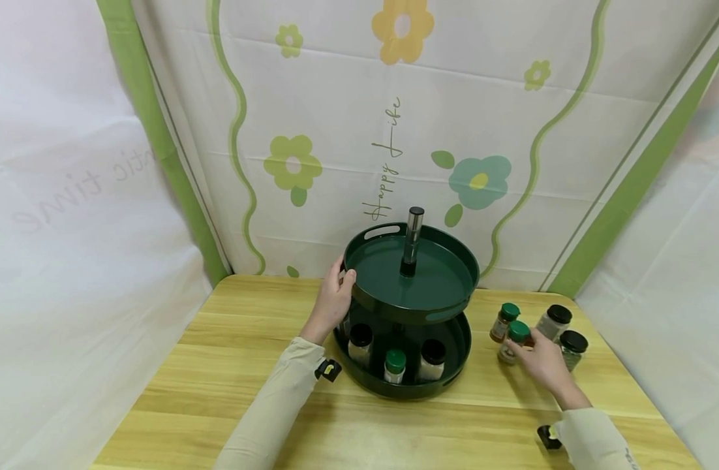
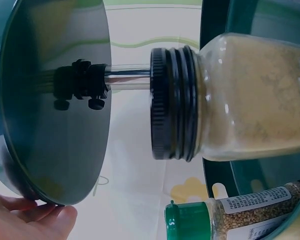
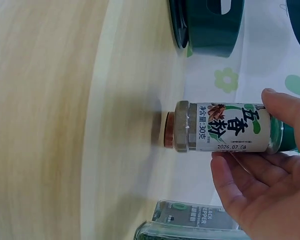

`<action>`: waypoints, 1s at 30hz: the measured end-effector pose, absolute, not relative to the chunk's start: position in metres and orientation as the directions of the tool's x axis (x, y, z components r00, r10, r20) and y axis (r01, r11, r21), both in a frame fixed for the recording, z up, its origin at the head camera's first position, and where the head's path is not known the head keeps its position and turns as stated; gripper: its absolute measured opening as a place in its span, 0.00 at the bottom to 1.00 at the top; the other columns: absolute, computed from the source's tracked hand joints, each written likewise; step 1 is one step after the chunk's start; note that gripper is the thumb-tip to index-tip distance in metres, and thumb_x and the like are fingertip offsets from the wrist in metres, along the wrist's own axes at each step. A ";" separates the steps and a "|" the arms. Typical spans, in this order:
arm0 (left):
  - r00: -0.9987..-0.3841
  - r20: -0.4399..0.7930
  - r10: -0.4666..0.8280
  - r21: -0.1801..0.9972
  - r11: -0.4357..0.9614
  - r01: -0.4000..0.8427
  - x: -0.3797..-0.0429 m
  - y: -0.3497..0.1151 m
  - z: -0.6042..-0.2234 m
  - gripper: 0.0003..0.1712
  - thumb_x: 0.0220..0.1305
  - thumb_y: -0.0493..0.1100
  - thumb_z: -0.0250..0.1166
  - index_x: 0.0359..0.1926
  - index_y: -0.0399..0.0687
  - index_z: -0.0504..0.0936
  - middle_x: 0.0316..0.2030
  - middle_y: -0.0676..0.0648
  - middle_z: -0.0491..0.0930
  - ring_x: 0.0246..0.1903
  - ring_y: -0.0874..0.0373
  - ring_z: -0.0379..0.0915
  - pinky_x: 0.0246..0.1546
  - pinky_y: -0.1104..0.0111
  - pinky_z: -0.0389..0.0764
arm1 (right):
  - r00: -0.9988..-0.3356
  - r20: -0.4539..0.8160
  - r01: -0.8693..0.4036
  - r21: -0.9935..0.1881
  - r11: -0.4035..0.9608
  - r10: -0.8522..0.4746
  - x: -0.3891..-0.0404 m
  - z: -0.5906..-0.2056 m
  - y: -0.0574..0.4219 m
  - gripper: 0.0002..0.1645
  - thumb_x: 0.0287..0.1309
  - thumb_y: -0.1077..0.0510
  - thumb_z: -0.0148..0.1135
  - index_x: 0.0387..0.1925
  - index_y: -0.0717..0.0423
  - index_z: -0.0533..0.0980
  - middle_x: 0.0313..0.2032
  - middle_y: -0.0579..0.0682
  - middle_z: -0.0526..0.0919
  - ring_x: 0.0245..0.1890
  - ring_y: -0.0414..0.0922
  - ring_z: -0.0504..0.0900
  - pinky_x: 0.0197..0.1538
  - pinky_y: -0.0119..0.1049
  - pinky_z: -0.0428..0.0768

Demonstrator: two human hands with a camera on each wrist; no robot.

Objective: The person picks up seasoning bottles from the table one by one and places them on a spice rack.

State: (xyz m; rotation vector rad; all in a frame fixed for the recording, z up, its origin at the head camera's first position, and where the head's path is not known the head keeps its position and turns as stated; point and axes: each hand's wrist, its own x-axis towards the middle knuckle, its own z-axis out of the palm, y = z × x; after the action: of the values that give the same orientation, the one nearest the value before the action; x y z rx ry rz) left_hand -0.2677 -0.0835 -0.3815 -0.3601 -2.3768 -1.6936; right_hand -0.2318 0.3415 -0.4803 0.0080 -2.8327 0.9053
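Note:
My left hand (image 1: 331, 299) grips the left rim of the upper dark green round tray (image 1: 438, 284), thumb on the near side. Below it, the lower tray (image 1: 371, 384) bears several spice jars, among them a black-lidded jar of beige powder (image 2: 260, 97) and a green-capped jar of seeds (image 2: 255, 212). To the right of the trays, my right hand (image 1: 546, 367) holds a green-capped spice jar (image 3: 232, 127) near its cap, between thumb and fingers. The jar is upright, its base close over the table, its label facing the right wrist camera.
Around the right hand stand another green-capped jar (image 1: 500, 326) and two black-lidded jars, one at the back (image 1: 552, 323) and one nearer (image 1: 573, 350). A metal post (image 1: 414, 235) rises through the upper tray. A patterned curtain (image 1: 348, 85) hangs behind the wooden table (image 1: 236, 365).

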 end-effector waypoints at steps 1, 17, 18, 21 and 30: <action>-0.950 0.301 0.081 0.897 0.314 0.311 -0.268 -0.083 -0.382 0.35 0.74 0.56 0.42 0.74 0.47 0.47 0.71 0.43 0.49 0.65 0.45 0.57 0.61 0.53 0.63 | -0.986 0.161 -0.056 -0.575 0.816 0.045 -0.231 -0.480 0.341 0.35 0.63 0.38 0.55 0.51 0.68 0.69 0.46 0.71 0.77 0.47 0.66 0.76 0.42 0.56 0.77; -0.950 0.303 0.073 0.894 0.323 0.310 -0.266 -0.082 -0.381 0.34 0.74 0.55 0.42 0.74 0.48 0.47 0.71 0.43 0.50 0.65 0.45 0.57 0.62 0.53 0.62 | -0.985 0.166 -0.064 -0.562 0.825 0.037 -0.227 -0.472 0.337 0.34 0.62 0.37 0.55 0.47 0.67 0.71 0.42 0.68 0.79 0.43 0.64 0.78 0.38 0.55 0.77; -0.951 0.301 0.074 0.895 0.323 0.309 -0.266 -0.082 -0.381 0.34 0.74 0.55 0.42 0.74 0.48 0.47 0.71 0.43 0.50 0.65 0.45 0.57 0.62 0.53 0.62 | -0.985 0.167 -0.064 -0.559 0.826 0.037 -0.226 -0.472 0.337 0.34 0.62 0.37 0.55 0.46 0.67 0.71 0.42 0.67 0.79 0.43 0.64 0.78 0.38 0.54 0.78; -0.951 0.300 0.076 0.896 0.320 0.308 -0.267 -0.083 -0.381 0.34 0.74 0.55 0.42 0.74 0.47 0.47 0.71 0.43 0.50 0.65 0.45 0.56 0.62 0.53 0.62 | -0.983 0.179 -0.073 -0.551 0.831 0.032 -0.225 -0.468 0.335 0.32 0.63 0.39 0.55 0.46 0.66 0.72 0.42 0.68 0.79 0.43 0.64 0.78 0.38 0.54 0.78; -0.951 0.298 0.076 0.896 0.322 0.306 -0.267 -0.083 -0.381 0.34 0.74 0.56 0.42 0.74 0.48 0.47 0.71 0.43 0.49 0.65 0.46 0.57 0.62 0.54 0.63 | -0.979 0.202 -0.091 -0.542 0.835 0.024 -0.224 -0.456 0.328 0.29 0.63 0.40 0.56 0.43 0.65 0.72 0.40 0.66 0.80 0.40 0.62 0.79 0.35 0.51 0.79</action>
State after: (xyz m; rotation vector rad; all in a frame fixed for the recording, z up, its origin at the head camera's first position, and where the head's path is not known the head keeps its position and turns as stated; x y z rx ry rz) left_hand -0.2669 -0.0827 -0.3811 -0.3503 -2.3831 -1.6842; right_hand -0.2244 0.3281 -0.4560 0.0518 -2.8142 0.8467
